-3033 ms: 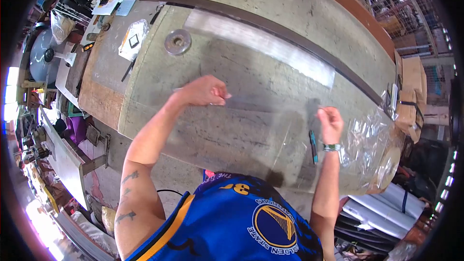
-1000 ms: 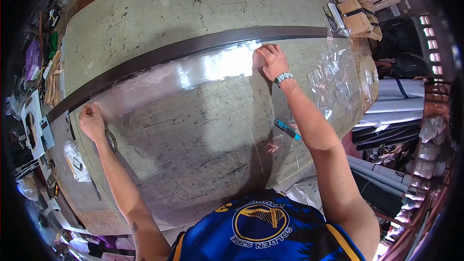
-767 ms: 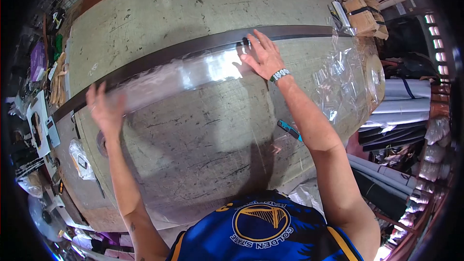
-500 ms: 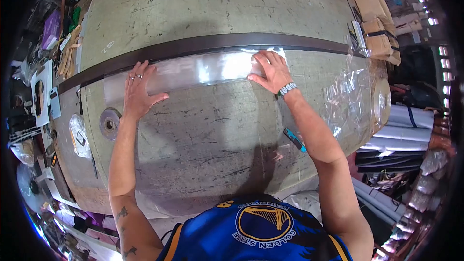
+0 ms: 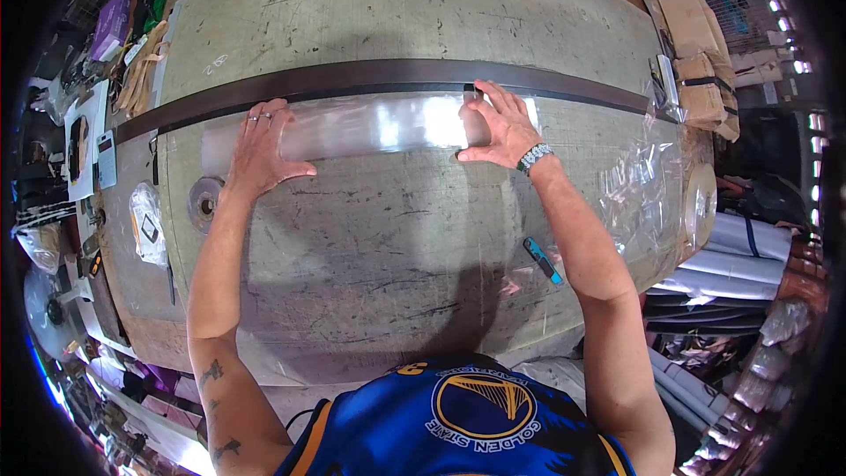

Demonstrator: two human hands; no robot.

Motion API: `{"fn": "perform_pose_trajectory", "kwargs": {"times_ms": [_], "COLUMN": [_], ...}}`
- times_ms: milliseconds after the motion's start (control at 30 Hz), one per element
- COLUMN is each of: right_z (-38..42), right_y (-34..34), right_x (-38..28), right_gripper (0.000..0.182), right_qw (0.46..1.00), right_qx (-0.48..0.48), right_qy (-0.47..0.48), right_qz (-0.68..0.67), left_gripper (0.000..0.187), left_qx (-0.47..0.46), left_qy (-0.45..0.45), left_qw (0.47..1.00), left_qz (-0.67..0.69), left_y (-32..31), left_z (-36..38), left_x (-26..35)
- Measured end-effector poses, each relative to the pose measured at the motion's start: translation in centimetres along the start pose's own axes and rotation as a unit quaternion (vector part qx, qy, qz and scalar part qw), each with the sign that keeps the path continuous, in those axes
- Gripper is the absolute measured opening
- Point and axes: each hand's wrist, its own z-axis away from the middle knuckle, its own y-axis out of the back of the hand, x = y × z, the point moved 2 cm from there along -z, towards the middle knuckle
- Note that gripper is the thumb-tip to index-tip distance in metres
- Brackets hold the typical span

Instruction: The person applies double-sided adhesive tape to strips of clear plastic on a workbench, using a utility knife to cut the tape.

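A strip of clear plastic film lies along the near edge of a long dark straight bar on the worktable. My left hand rests on the film's left part, fingers spread and fingertips near the bar. Toward the film's right end, my right hand touches it with thumb and fingers apart, fingertips reaching the bar's near edge. A teal cutter lies on the table below my right hand. Left of my left forearm is a round roll of tape.
Crumpled clear plastic lies at the table's right side, with cardboard beyond it. A plastic packet and a calculator are at the left. Rolled sheets stand off the right edge.
The view has shifted slightly. My right hand's fingers have spread wider, and its fingertips are closer to the bar. My left hand stays on the film.
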Motion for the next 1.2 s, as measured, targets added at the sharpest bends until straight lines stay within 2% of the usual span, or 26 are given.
{"fn": "perform_pose_trajectory", "kwargs": {"times_ms": [67, 167, 267, 367, 467, 567, 667, 767, 867, 967, 1067, 1167, 1200], "right_z": [-0.4, -0.9, -1.4, -1.8, -1.9, -2.2, -3.3, -3.5, -3.3, -3.3, -3.5, -3.4, -3.3], "right_y": [0.0, 0.7, 0.0, 0.7, 0.5, -0.1, -0.4, 0.3, 0.4, 0.3, 0.0, 0.1, 0.1], "right_x": [-0.3, -1.5, -1.3, -2.2, -2.3, -1.6, -0.5, -1.9, -2.3, -2.5, -2.3, -2.8, -3.0], "right_gripper": [0.107, 0.104, 0.106, 0.103, 0.098, 0.092, 0.092, 0.094, 0.098, 0.104, 0.11, 0.11, 0.111], "right_qw": [0.999, 0.998, 0.999, 0.998, 0.998, 0.998, 0.997, 0.994, 0.998, 0.997, 0.997, 0.996, 0.997], "right_qx": [-0.012, -0.049, -0.035, -0.06, -0.053, 0.01, -0.074, -0.102, -0.066, -0.075, -0.058, -0.069, -0.064], "right_qy": [-0.01, -0.037, 0.007, 0.0, -0.009, 0.008, -0.011, -0.036, -0.009, -0.007, -0.009, -0.014, -0.007], "right_qz": [-0.052, -0.034, -0.004, -0.034, -0.012, -0.055, -0.032, -0.03, -0.023, -0.019, -0.054, -0.049, -0.046], "left_gripper": [0.104, 0.104, 0.106, 0.102, 0.094, 0.088, 0.086, 0.086, 0.085, 0.085, 0.089, 0.091, 0.093], "left_qx": [-0.007, 0.02, -0.002, 0.003, -0.01, 0.026, 0.006, -0.034, 0.083, -0.023, -0.048, -0.015, -0.026], "left_qy": [0.02, 0.012, -0.033, -0.031, -0.021, -0.05, -0.045, -0.011, -0.073, -0.039, -0.004, -0.044, -0.032], "left_qw": [0.999, 0.999, 0.999, 0.999, 0.998, 0.998, 0.998, 0.999, 0.992, 0.999, 0.999, 0.999, 0.999], "left_qz": [0.025, -0.042, -0.026, -0.03, -0.058, -0.014, -0.036, -0.033, -0.055, -0.019, -0.016, -0.004, -0.006], "left_y": [0.7, 1.0, 0.4, 1.0, 0.4, 0.8, 0.8, 1.0, 0.6, 1.0, 1.3, 1.3, 1.3], "left_z": [0.2, 0.6, 0.1, -0.1, -0.6, -1.0, -1.2, -1.0, -0.3, -1.1, -0.8, -0.7, -0.7], "left_x": [0.7, 1.4, -0.1, 0.8, -0.3, -0.3, -0.6, -0.6, -0.3, -0.5, -0.4, -0.3, -0.3]}}
